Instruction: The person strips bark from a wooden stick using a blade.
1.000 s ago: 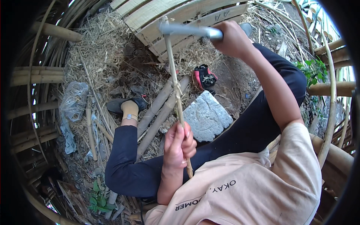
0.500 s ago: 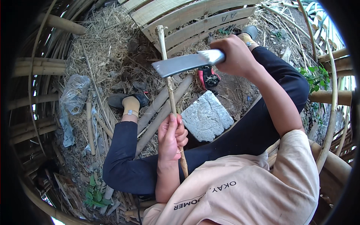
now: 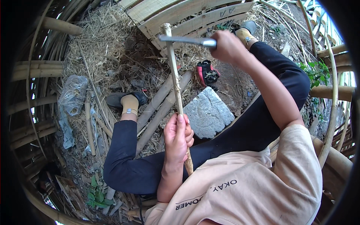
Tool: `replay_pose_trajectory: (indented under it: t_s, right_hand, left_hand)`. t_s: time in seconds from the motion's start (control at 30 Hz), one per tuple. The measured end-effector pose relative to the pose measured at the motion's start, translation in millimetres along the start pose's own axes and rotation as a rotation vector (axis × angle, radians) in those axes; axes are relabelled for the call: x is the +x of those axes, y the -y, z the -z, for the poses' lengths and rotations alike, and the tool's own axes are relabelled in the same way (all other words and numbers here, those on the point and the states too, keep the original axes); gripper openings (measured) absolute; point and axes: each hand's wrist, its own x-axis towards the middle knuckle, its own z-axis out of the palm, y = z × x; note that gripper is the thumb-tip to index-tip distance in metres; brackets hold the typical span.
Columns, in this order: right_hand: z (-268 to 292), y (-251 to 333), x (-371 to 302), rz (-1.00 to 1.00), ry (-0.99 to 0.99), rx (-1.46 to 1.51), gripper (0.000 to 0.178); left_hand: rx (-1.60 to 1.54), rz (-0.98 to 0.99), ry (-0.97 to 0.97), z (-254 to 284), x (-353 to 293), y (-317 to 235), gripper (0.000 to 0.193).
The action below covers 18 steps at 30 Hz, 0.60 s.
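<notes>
My left hand [image 3: 178, 137] is closed round the lower part of a long, peeled wooden stick [image 3: 175, 77]. The stick stands tilted away from me, its lower end close to my shirt and its knobbed top near the slatted wood. In my right hand [image 3: 229, 47] is a machete [image 3: 185, 39], gripped by its handle, which my fingers hide. Its blade points left and is seen nearly edge-on. The blade crosses the stick just below the knobbed top; whether it touches the wood I cannot tell.
A pale square stone block [image 3: 208, 112] lies between my legs, with a red and black glove [image 3: 207, 74] beyond it. Two thick poles [image 3: 159, 108] rest on the straw-strewn ground. A slatted wooden crate [image 3: 187, 22] stands ahead. Left lies a clear plastic bag [image 3: 74, 95]; bamboo rails surround me.
The machete has moved up along the stick toward its top, and its blade has turned from flat to edge-on. My left hand and the stick have shifted slightly right.
</notes>
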Motion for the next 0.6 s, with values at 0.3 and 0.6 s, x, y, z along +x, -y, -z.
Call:
replay_pose_trajectory:
  t_s: [0.3,0.6]
  right_hand:
    - [-6.8,26.5,-22.2,0.162,0.24,-0.083,0.016]
    - [-12.3,32.3,-24.0,0.153,0.259,-0.09,0.01]
  left_hand:
    - [0.057,-0.025,-0.095,5.5,4.2,3.2,0.024]
    - [0.051,-0.018,-0.106,10.1,6.3,5.2,0.024]
